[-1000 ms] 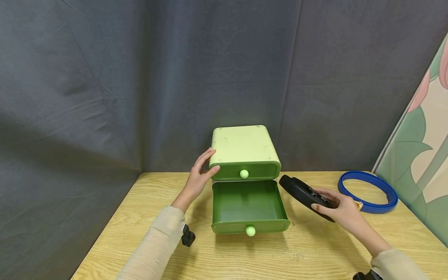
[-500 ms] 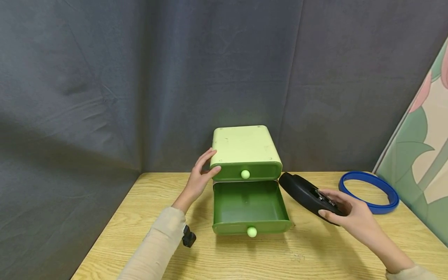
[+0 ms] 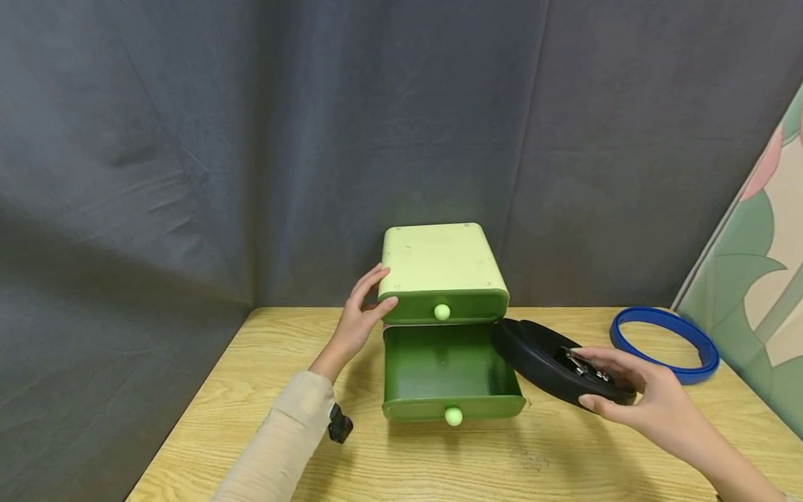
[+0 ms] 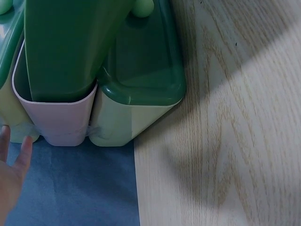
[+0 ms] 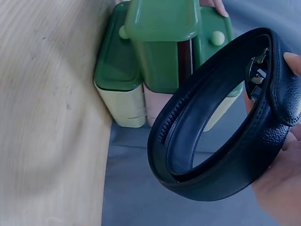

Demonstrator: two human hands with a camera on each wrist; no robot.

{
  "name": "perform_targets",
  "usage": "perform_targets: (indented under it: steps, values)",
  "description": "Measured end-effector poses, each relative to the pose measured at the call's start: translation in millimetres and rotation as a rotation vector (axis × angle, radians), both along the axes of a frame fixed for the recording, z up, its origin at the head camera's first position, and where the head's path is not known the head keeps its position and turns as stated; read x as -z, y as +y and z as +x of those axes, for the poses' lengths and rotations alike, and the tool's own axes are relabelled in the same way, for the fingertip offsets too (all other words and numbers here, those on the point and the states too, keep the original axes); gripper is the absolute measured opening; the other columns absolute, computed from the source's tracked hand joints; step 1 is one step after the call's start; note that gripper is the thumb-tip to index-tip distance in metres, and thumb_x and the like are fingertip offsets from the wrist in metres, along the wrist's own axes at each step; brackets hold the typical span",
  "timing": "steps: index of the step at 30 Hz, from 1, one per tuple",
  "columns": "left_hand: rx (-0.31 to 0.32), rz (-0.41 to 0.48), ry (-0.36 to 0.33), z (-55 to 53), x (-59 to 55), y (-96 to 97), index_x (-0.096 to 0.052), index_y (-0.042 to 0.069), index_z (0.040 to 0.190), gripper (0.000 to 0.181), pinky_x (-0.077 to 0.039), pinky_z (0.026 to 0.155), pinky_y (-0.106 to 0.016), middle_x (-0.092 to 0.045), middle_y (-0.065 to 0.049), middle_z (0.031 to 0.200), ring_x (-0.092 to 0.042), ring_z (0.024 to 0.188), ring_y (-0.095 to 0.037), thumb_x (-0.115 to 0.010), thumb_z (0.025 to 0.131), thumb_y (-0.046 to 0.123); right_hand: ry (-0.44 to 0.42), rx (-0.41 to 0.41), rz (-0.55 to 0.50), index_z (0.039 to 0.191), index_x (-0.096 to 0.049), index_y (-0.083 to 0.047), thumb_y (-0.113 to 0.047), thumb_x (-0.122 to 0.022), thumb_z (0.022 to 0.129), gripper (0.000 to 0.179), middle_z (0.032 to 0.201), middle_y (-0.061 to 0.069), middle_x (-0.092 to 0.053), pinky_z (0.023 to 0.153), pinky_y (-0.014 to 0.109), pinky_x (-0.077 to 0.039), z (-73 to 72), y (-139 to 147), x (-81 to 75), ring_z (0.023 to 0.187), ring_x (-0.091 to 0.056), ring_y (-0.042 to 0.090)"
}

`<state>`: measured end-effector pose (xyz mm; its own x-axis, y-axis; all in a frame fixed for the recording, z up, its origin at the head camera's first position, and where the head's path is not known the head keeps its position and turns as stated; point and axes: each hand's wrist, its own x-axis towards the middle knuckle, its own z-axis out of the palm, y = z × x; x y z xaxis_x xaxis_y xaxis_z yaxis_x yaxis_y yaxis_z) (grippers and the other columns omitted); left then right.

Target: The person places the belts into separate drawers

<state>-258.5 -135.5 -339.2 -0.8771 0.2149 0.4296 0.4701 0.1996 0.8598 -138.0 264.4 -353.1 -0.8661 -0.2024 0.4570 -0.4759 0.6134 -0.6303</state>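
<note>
My right hand (image 3: pixel 652 404) pinches a rolled black leather belt (image 3: pixel 539 359) at its metal buckle. The belt's far end is over the right side of a pulled-out green drawer (image 3: pixel 448 408); whether they touch I cannot tell. In the right wrist view the belt (image 5: pixel 225 186) is a loose coil with a hole through it. My left hand (image 3: pixel 354 324) rests on the left side of the small drawer cabinet (image 3: pixel 439 258), thumb at the front edge and fingers spread along the side. In the left wrist view, the pulled-out drawer (image 4: pixel 70 52) sits in the pink middle tier (image 4: pixel 61 122).
A coiled blue belt (image 3: pixel 702 352) lies on the wooden table (image 3: pixel 251 418), right of the cabinet. The top drawer (image 3: pixel 464 307) is closed, and so is the bottom drawer (image 5: pixel 117 61). A grey curtain (image 3: pixel 401 139) hangs behind; a floral panel (image 3: pixel 765 279) stands at right.
The black belt has swung so that its far end has moved left over the drawer's right side, and it has turned slightly. My right hand has shifted right. The left hand stays on the cabinet.
</note>
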Motion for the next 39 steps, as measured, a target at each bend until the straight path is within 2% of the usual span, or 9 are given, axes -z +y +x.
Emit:
perform_targets:
  steps: [6,13,17,24,32,39]
  values:
    - [0.011,0.012,0.003,-0.7,0.3,0.4,-0.042,0.004,0.149,0.055,-0.039,0.101,-0.052,-0.025,-0.012,0.16,-0.037,0.136,-0.032,-0.062,0.098,0.012,0.028,-0.038,0.017,0.127,-0.066,-0.012,-0.001,-0.085,0.074,0.057,0.119,-0.025,-0.06,0.072,0.01,-0.047,6.2,-5,-5.8,0.095,-0.06,-0.004]
    - [0.007,0.009,0.004,-1.1,0.4,-0.3,-0.042,0.005,0.15,0.056,-0.038,0.101,-0.052,-0.025,-0.013,0.16,-0.037,0.137,-0.031,-0.062,0.098,0.012,0.075,-0.131,0.015,0.125,-0.067,-0.015,0.002,-0.087,0.069,0.061,0.121,-0.022,-0.061,0.07,0.012,-0.048,11.9,-19,-14.7,0.088,-0.062,0.002]
    - [0.011,0.01,0.004,-0.8,0.2,-0.3,-0.042,0.004,0.15,0.056,-0.038,0.101,-0.053,-0.024,-0.014,0.16,-0.036,0.137,-0.032,-0.062,0.098,0.012,0.097,-0.17,0.028,0.126,-0.067,-0.016,0.0,-0.088,0.069,0.063,0.12,-0.018,-0.063,0.073,0.012,-0.049,13.1,-29,-21.8,0.09,-0.063,0.002]
    - [0.019,0.006,0.002,-0.6,0.5,0.6,-0.041,0.005,0.15,0.055,-0.037,0.1,-0.054,-0.023,-0.015,0.161,-0.034,0.138,-0.032,-0.061,0.099,0.013,0.071,-0.22,0.047,0.128,-0.067,-0.02,-0.006,-0.087,0.074,0.06,0.122,-0.011,-0.066,0.08,0.015,-0.049,9.5,-46,-33.7,0.104,-0.061,0.001]
    - [0.008,0.006,-0.005,-0.6,0.9,0.1,-0.042,0.005,0.15,0.055,-0.038,0.1,-0.053,-0.025,-0.01,0.16,-0.036,0.137,-0.031,-0.062,0.099,0.012,0.026,-0.376,0.045,0.128,-0.065,-0.023,-0.01,-0.083,0.08,0.054,0.12,-0.008,-0.068,0.075,0.024,-0.051,0.4,-73,-38.9,0.104,-0.064,0.006]
    - [0.003,0.005,-0.005,0.5,-0.1,0.6,-0.042,0.005,0.15,0.055,-0.04,0.098,-0.051,-0.025,-0.011,0.16,-0.036,0.137,-0.031,-0.062,0.099,0.012,-0.06,-0.448,0.024,0.128,-0.066,-0.024,-0.016,-0.081,0.083,0.048,0.118,-0.009,-0.068,0.077,0.027,-0.051,-11.0,-93,-39.0,0.102,-0.065,0.009]
